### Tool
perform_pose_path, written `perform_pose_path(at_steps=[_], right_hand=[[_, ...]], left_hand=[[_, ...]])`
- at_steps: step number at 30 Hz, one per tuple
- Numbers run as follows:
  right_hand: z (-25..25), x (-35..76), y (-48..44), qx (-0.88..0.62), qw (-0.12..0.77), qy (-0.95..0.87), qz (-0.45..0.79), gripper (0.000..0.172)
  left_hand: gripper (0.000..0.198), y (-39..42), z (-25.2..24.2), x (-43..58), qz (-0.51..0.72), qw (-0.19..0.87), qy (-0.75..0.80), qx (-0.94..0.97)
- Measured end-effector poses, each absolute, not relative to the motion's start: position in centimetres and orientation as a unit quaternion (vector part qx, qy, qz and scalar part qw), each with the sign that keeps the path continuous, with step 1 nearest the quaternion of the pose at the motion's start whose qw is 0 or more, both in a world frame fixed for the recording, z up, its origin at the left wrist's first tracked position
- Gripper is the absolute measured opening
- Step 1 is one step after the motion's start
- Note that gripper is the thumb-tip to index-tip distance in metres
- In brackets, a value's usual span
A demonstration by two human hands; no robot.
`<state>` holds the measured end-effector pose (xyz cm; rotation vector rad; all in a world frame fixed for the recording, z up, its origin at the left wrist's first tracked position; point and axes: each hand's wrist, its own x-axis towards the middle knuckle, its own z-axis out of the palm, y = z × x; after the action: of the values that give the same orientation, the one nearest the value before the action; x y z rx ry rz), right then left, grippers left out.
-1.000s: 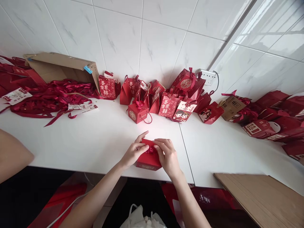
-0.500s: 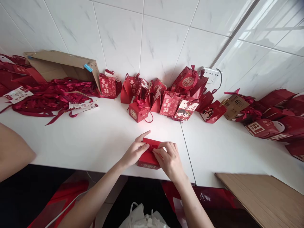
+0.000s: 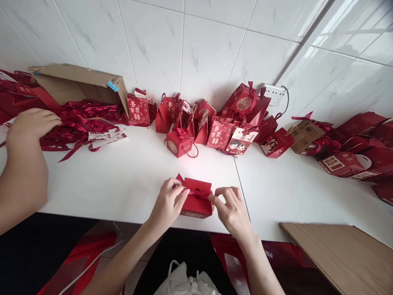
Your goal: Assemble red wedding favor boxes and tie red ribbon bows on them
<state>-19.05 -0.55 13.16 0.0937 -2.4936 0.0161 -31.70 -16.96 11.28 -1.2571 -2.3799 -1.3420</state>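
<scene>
A small red gift box (image 3: 196, 201) stands at the front edge of the white table (image 3: 129, 180). A dark red ribbon (image 3: 198, 191) is knotted across its top. My left hand (image 3: 168, 203) pinches the ribbon's left end beside the box. On the other side, my right hand (image 3: 231, 207) pinches the ribbon's right end. Both hands sit apart, one at each side of the box, fingers closed on the ribbon.
Another person's hand (image 3: 30, 123) reaches over a heap of loose red ribbons (image 3: 76, 123) at the left, by an open cardboard box (image 3: 76, 84). Several finished red gift boxes (image 3: 215, 123) line the tiled wall. Flat cardboard (image 3: 340, 254) lies at the right front.
My hands have moved apart from the top of the box to its sides, drawing the ribbon ends outward. The other person's hand has come up over the ribbon heap.
</scene>
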Motion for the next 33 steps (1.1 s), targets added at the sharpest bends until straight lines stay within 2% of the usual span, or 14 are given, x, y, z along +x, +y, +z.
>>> perform_pose_path(at_steps=[4, 8, 14, 19, 27, 33], right_hand=[[13.2, -18.9, -1.8, -0.067, 0.307, -0.938, 0.144, 0.019], [13.6, -19.1, -3.1, -0.178, 0.211, -0.919, 0.282, 0.041], [13.6, -20.2, -4.1, -0.283, 0.118, -0.853, 0.424, 0.048], [13.1, -20.8, -3.8, -0.309, 0.106, -0.817, 0.474, 0.046], [12.8, -20.0, -3.4, -0.239, 0.116, -0.82, 0.507, 0.024], [12.5, -20.5, -3.9, -0.275, 0.116, -0.814, 0.499, 0.039]], left_hand=[[0.011, -17.1, 11.6, -30.5, -0.463, 0.063, -0.782, -0.412], [0.014, -17.1, 11.7, -30.3, -0.485, 0.009, -0.77, -0.413], [0.013, -17.3, 11.4, -30.5, -0.508, -0.075, -0.761, -0.396], [0.014, -17.4, 11.2, -30.8, -0.508, -0.102, -0.742, -0.425], [0.014, -17.3, 10.9, -30.5, -0.515, -0.014, -0.772, -0.373], [0.023, -16.9, 11.2, -30.6, -0.52, -0.075, -0.775, -0.35]])
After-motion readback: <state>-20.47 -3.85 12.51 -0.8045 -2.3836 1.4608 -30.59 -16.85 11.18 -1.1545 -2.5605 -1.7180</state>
